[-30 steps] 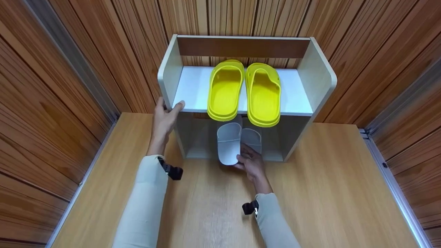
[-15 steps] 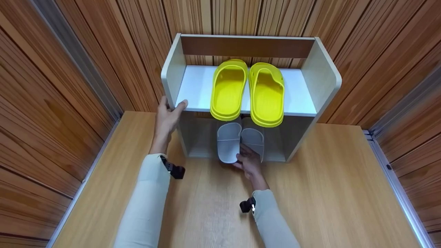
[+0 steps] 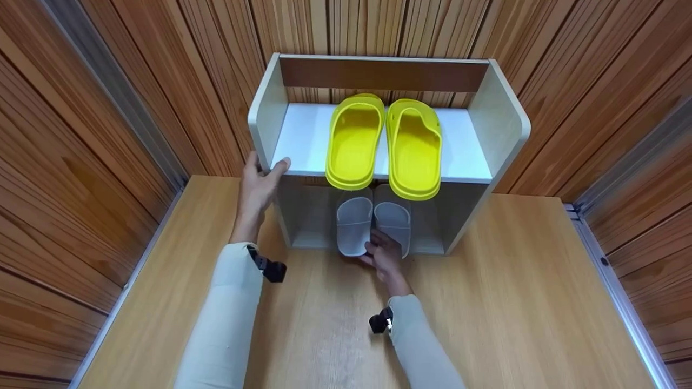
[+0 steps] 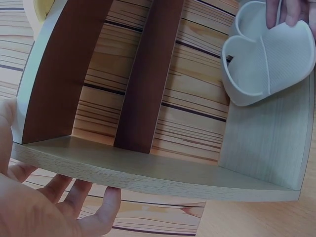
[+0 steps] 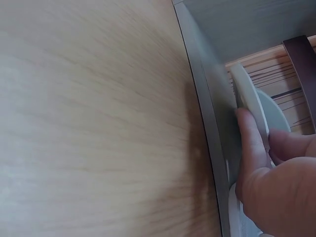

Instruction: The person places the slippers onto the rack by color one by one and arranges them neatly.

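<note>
My right hand point(image 3: 385, 254) pinches the heel edge of the left grey slipper point(image 3: 354, 227) on the lower level of a small white shoe rack point(image 3: 373, 177). In the right wrist view, that slipper point(image 5: 250, 101) sits between thumb and fingers. Beside it on the right lies its mate point(image 3: 393, 216), partly covered by my right hand in the head view. My left hand point(image 3: 255, 189) grips the rack's left side panel, thumb on the upper board's front corner; the left wrist view has its fingers point(image 4: 74, 192) along the panel's outer face.
Two yellow clogs point(image 3: 354, 143) stand side by side on the upper board, heels over its front edge. Wood-panelled walls point(image 3: 70, 162) enclose the back and both sides. The rack stands on a light wooden surface point(image 3: 324, 324) close to the back wall.
The left grey slipper has come down and shifted slightly left with my right hand, so it overlaps its mate less. My left hand keeps its grip on the rack.
</note>
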Demonstrator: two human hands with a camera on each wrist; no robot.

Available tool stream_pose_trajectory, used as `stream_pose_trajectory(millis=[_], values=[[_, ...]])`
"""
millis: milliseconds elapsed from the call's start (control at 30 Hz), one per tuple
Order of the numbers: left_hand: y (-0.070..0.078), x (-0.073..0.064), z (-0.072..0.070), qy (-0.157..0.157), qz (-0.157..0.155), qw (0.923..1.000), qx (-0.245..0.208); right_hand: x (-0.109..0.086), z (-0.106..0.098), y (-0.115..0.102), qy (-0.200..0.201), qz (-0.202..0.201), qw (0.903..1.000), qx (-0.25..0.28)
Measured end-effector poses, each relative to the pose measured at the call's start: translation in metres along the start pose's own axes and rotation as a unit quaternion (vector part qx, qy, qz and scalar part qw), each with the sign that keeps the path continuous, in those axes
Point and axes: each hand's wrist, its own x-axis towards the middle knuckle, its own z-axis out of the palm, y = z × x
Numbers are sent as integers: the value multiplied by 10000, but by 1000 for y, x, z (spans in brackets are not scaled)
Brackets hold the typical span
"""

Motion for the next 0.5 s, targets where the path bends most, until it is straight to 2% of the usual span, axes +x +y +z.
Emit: stream_pose_trajectory(millis=[133, 233, 400, 500], values=[[-1, -1, 0, -3, -47, 10000, -9, 0, 2, 2, 191, -11, 9998, -108], [-2, -1, 1, 16, -48, 10000, -19, 0, 4, 4, 449, -139, 9979, -447], [-1, -1, 0, 15, -68, 10000, -3, 1, 5, 10, 805, -412, 9870, -1325], [0, 0, -1, 31, -68, 10000, 6, 1, 5, 13, 872, -500, 9815, -1628]])
